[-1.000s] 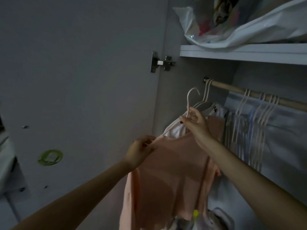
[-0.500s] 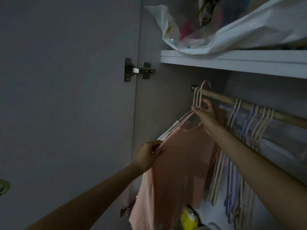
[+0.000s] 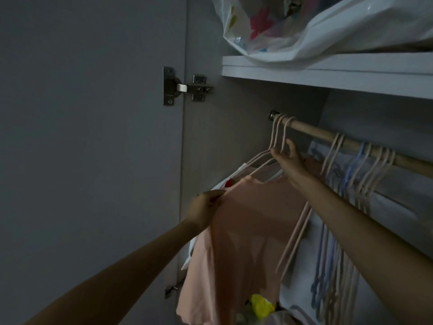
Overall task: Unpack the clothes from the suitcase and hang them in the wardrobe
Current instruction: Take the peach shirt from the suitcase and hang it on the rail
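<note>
Dim light, wardrobe interior seen from below. Wooden rail point(image 3: 328, 133) runs from a metal socket at the side wall toward the right; three pale hanger hooks sit over its left end, close together. Peach T-shirt point(image 3: 246, 219) hangs on the nearest of these hangers point(image 3: 284, 134), against the left side of the wardrobe, with a white garment point(image 3: 219, 184) just behind it showing a red patch at the shoulder. Right hand point(image 3: 289, 159) is at the hanger necks just under the rail, fingers curled loosely round the neck of the peach shirt's hanger, thumb apart. Left hand point(image 3: 206, 208) pinches the shirt's left shoulder edge, fingers closed on the fabric. Further right on the rail, a cluster of empty hangers point(image 3: 365, 165), cream and pale blue, bunched together and tilted. Shelf point(image 3: 328, 73) above holds a white plastic bag point(image 3: 304, 31), translucent, with coloured contents inside, not identifiable. Door hinge point(image 3: 185, 86) on the open door, left. At the bottom, something yellow point(image 3: 261, 306) among blurred items; cannot tell what
</note>
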